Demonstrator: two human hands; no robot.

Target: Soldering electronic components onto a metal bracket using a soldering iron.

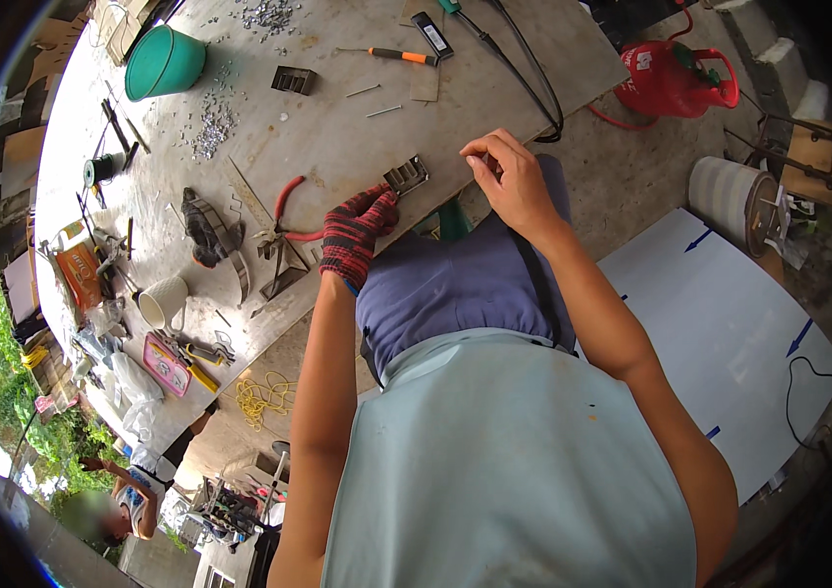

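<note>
My left hand [359, 230], in a red and black striped knit glove, grips a small slotted dark metal piece [406, 175] by its left end at the table's near edge. To the right of it my bare right hand [514, 186] is raised, fingers bent and thumb drawn in toward them. Anything between those fingertips is too small or hidden to make out. A similar slotted metal piece [293, 80] lies farther back on the table. Red-handled pliers [283, 220] rest left of my gloved hand, beside a metal ruler [249, 192].
Across the grey table [337, 127] lie an orange-handled screwdriver [402, 56], two nails [383, 111], scattered metal bits [212, 129] and a black cable [524, 73]. A green bucket [166, 64] and white mug [162, 303] stand leftward. A red gas cylinder [666, 80] stands right. Another person [131, 505] is lower left.
</note>
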